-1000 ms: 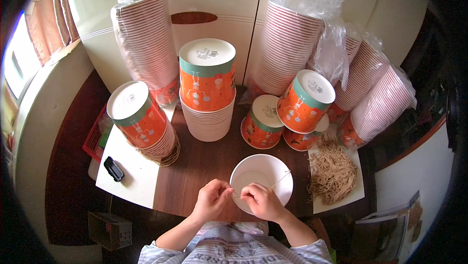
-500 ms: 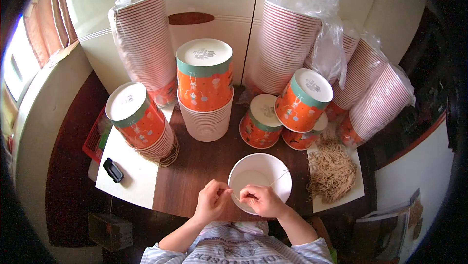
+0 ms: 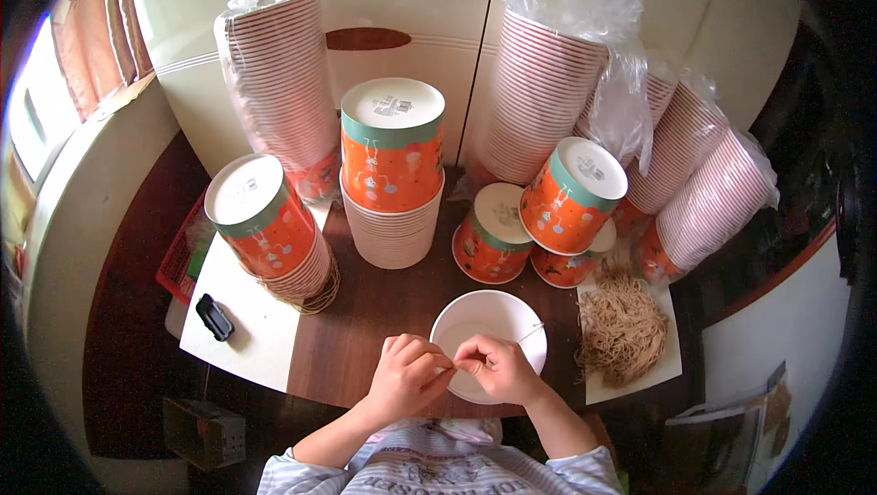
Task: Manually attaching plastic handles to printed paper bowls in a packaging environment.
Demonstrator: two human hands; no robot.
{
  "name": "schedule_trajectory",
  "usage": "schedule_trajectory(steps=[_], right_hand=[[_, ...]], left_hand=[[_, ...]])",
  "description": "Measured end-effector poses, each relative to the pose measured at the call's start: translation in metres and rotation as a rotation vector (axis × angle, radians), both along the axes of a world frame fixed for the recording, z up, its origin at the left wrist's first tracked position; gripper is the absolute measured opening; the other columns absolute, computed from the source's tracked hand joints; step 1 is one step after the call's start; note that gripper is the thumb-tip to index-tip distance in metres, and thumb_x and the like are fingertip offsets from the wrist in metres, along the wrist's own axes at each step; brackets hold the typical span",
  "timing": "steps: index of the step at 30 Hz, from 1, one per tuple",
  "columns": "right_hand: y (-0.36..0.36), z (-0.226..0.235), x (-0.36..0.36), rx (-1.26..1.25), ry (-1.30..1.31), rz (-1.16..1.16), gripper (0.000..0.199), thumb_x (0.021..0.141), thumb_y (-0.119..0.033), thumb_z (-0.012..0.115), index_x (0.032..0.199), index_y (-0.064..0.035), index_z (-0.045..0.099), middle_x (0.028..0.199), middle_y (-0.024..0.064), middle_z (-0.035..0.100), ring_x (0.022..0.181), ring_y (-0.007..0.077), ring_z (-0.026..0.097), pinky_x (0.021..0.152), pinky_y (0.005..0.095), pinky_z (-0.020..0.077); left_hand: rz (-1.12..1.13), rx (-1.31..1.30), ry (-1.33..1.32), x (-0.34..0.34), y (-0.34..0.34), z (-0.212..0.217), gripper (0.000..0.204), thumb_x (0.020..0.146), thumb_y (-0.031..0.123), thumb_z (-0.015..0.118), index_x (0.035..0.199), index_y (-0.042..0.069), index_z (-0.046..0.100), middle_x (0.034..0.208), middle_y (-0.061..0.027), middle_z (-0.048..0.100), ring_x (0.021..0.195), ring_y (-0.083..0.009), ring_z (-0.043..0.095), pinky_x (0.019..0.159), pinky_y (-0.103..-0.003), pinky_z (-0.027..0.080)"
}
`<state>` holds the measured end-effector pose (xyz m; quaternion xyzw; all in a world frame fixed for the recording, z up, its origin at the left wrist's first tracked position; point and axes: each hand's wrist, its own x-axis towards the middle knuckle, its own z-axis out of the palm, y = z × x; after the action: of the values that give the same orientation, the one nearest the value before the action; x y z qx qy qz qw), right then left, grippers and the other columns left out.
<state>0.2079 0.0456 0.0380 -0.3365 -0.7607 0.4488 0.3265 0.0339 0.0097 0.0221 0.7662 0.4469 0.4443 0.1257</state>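
Note:
A white paper bucket (image 3: 489,310) stands with its mouth up near the table's front edge. Over its near side, my left hand (image 3: 408,374) and my right hand (image 3: 498,369) meet with fingertips nearly touching. Both are closed in a pinch on a thin tan string (image 3: 533,331), whose loose end sticks out past my right hand to the bucket's right rim. The stretch between my fingers is mostly hidden. To the right, a tangled heap of similar tan strings (image 3: 624,326) lies on a white sheet (image 3: 630,389).
Upside-down orange and green paper buckets (image 3: 393,162) are stacked behind, with more at left (image 3: 265,230) and right (image 3: 573,203). Tall plastic-wrapped bucket stacks (image 3: 279,84) line the wall. A black clip-like object (image 3: 214,318) lies on the left white sheet (image 3: 242,358).
My hands have drawn closer together at the bucket's near rim. The string's protruding end now shows shorter beyond my right hand. The whole view has shifted slightly.

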Motion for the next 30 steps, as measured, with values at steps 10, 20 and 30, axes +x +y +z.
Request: schedule_trajectory(steps=[10, 20, 30], right_hand=[[0.000, -0.005, 0.006, -0.316, 0.481, 0.037, 0.025, 0.080, 0.002, 0.057, 0.096, -0.0057, 0.039, 0.078, 0.0039, 0.052, 0.072, 0.0091, 0.052, 0.068, 0.0218, 0.0432], [-0.018, 0.002, 0.023, -0.182, 0.553, 0.123, 0.015, 0.079, 0.002, 0.058, 0.087, -0.0051, 0.047, 0.077, 0.0064, 0.054, 0.075, 0.0167, 0.054, 0.069, 0.0279, 0.0438], [-0.077, -0.016, -0.010, 0.581, -0.339, 0.192, 0.034, 0.074, -0.019, 0.064, 0.101, -0.0066, 0.049, 0.074, 0.0050, 0.055, 0.066, 0.0208, 0.058, 0.062, 0.0328, 0.0451]], left_hand=[[0.131, 0.079, 0.073, -0.004, -0.001, 0.000, 0.020, 0.056, 0.010, 0.072, 0.071, 0.012, 0.059, 0.075, -0.0002, 0.057, 0.073, -0.0193, 0.053, 0.069, -0.034, 0.038], [0.214, 0.016, -0.194, -0.009, -0.021, -0.056, 0.019, 0.060, 0.004, 0.070, 0.075, 0.009, 0.060, 0.077, -0.0029, 0.059, 0.069, -0.0205, 0.053, 0.062, -0.032, 0.040], [0.126, -0.244, -0.713, 0.013, -0.030, -0.099, 0.013, 0.073, -0.006, 0.061, 0.085, -0.001, 0.059, 0.086, -0.0080, 0.061, 0.072, -0.0114, 0.058, 0.062, -0.021, 0.046]])
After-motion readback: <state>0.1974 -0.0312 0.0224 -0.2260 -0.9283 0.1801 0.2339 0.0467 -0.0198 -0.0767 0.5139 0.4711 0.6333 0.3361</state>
